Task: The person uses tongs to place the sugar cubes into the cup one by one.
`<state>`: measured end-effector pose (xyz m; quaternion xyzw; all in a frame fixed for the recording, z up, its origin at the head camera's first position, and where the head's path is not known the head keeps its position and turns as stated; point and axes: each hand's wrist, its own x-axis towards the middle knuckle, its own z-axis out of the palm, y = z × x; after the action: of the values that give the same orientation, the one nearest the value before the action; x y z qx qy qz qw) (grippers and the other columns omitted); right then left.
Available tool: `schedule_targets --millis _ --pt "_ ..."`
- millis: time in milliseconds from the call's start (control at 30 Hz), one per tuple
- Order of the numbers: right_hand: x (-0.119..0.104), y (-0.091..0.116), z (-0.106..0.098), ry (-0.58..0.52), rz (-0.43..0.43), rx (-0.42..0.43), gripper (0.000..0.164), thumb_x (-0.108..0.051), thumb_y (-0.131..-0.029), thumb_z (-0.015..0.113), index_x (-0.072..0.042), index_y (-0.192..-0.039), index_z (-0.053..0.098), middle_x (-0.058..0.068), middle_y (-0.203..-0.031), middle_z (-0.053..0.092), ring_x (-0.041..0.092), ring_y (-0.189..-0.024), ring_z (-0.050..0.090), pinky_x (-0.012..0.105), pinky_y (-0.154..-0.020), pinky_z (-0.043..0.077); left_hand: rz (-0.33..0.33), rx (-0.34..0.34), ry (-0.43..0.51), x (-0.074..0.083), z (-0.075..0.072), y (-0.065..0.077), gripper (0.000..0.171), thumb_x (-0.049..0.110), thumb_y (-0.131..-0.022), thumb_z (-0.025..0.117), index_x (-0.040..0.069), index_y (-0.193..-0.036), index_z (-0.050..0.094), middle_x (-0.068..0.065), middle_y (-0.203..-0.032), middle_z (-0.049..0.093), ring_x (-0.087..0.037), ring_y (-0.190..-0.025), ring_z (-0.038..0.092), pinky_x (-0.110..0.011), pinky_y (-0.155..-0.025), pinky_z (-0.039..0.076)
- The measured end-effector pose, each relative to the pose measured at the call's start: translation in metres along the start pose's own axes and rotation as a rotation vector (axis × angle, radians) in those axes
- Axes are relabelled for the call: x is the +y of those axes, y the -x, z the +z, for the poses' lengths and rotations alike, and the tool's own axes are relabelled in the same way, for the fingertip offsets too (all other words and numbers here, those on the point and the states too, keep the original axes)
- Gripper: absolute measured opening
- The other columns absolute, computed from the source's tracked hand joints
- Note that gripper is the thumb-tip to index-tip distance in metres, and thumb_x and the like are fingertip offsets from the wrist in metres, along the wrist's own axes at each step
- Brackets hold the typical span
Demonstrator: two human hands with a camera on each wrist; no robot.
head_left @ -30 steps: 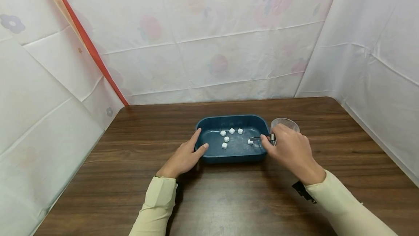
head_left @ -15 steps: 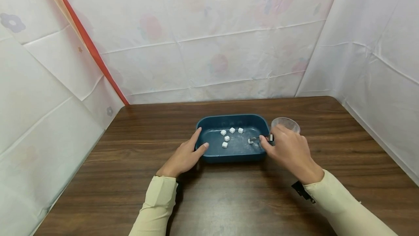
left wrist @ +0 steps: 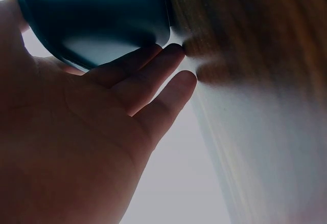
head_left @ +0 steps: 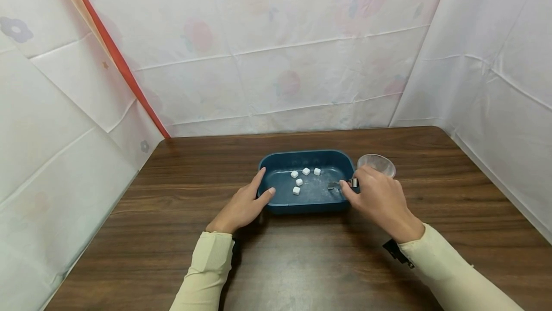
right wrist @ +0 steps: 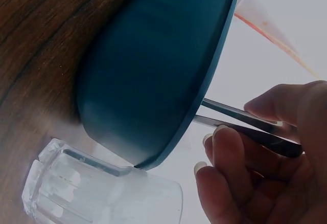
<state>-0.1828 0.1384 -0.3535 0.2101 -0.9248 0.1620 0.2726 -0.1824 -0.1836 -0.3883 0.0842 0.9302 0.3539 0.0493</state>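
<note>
A dark wood-grain table (head_left: 293,258) is filling the space before the seated-height view, its far corner rounding off at the right and its near part catching a pale shine. White sheeting (head_left: 297,62), printed with faint pink shapes, is hanging behind and on both sides, showing fold creases, and a red strip (head_left: 118,59) is slanting down at the left. On the wood a blue tub (head_left: 306,209) is sitting, with five white cubes (head_left: 299,182) lying loose inside it. The person's left hand (head_left: 239,208) is resting against the tub's left end, fingers long and relaxed, gripping nothing. The right hand (head_left: 381,201) is pinching metal tweezers (head_left: 355,182) whose tips are reaching into the tub; I can't tell whether anything is between them. A clear glass (head_left: 379,161) is standing just beside the tub's right end.
</note>
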Motion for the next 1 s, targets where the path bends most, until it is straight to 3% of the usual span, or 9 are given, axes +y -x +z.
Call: schedule_targets --millis 1000 --pt "-0.0052 0.0049 0.0036 -0.02 -0.075 0.005 0.025 -0.023 -0.085 0.081 -0.007 -0.073 0.066 0.002 -0.07 0.055 0.01 -0.047 0.043 0.029 -0.04 0.037 0.007 0.003 0.002 0.0002 -0.0003 0.001 0.075 0.055 -0.102 0.048 0.026 -0.163 0.015 -0.007 -0.162 0.029 -0.03 -0.144 0.035 -0.056 -0.112 0.032"
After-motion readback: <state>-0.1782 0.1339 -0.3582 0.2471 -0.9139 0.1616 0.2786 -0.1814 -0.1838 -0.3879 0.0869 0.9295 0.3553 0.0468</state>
